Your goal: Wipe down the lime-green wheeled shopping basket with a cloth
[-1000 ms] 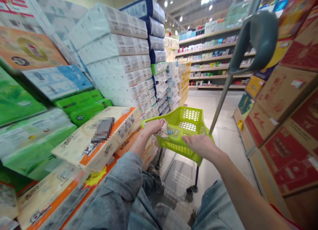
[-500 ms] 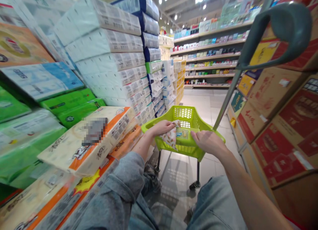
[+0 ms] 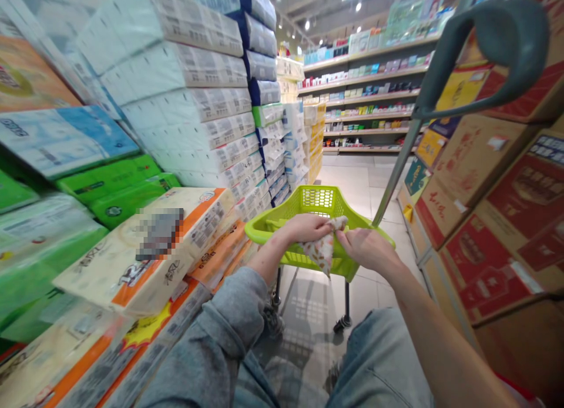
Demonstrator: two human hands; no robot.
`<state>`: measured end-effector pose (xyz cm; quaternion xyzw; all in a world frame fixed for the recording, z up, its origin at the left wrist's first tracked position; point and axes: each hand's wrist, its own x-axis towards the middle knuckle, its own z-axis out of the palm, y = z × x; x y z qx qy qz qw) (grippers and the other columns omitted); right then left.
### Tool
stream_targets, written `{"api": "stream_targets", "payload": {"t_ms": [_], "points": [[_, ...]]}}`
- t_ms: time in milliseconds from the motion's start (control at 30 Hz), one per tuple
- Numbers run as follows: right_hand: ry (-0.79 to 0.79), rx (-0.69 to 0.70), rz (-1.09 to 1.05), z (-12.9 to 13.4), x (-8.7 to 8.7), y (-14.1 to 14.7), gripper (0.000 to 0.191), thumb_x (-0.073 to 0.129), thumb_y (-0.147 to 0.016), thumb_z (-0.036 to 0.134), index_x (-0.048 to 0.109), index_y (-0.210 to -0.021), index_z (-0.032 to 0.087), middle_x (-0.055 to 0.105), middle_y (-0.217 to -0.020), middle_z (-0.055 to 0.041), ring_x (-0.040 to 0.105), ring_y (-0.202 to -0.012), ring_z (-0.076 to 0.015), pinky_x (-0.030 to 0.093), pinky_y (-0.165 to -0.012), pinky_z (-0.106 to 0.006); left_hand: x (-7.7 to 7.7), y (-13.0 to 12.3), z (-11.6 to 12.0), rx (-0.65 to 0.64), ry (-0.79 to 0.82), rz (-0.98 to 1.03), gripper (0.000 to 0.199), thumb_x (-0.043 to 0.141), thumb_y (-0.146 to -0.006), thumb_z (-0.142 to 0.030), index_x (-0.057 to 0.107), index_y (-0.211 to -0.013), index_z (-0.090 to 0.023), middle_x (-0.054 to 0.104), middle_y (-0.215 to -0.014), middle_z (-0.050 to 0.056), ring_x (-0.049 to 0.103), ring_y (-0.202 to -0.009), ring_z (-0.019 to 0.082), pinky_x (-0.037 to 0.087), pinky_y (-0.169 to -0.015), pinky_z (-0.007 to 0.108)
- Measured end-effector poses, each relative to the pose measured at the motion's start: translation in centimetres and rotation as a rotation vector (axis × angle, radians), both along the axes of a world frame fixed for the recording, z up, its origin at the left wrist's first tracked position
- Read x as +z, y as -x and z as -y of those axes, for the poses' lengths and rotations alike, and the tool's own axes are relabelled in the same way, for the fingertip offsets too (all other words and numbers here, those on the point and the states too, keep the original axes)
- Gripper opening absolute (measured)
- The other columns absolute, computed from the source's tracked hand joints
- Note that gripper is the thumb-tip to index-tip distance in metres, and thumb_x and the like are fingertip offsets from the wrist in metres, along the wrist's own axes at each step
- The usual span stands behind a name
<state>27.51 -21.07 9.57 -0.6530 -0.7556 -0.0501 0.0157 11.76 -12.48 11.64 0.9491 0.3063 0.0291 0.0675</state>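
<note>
A lime-green plastic shopping basket on wheels [image 3: 317,197] stands on the floor in front of my knees. My left hand [image 3: 308,228] presses a white patterned cloth [image 3: 324,252] onto its near rim; the fingers are bent over the cloth, and one corner hangs down outside the basket. On the right part of the same rim, my right hand [image 3: 363,244] is closed around the edge, thumb close to the cloth. The basket's grey pull handle [image 3: 489,55] rises on a metal pole at the right.
Tissue packs [image 3: 211,90] are stacked high at the left. On a nearer tissue pack [image 3: 106,273] lies a blurred dark flat object [image 3: 161,234]. Red and brown cartons [image 3: 493,243] line the right side. Stocked shelves [image 3: 370,90] stand at the back beyond the tiled floor [image 3: 352,181].
My left hand has slid the cloth rightward along the basket rim, up to my right hand, covering the label seen there before. My right hand stays on the rim. The view has shifted slightly.
</note>
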Motion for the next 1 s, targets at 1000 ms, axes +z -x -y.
{"api": "stream_targets", "payload": {"t_ms": [1000], "points": [[0.053,-0.089,-0.049,-0.9,-0.2,-0.5,0.070,0.008,-0.092,0.046,0.069,-0.077,0.015,0.069,-0.082,-0.0122,0.065,-0.078,-0.0224,0.044,-0.067,-0.031,-4.2,16.2,2.6,0.138,-0.489,0.101,0.040,0.052,-0.083,-0.041,0.051,-0.116,-0.018,0.059,-0.115,0.010,0.051,-0.111,0.022,0.033,-0.103,0.043]]}}
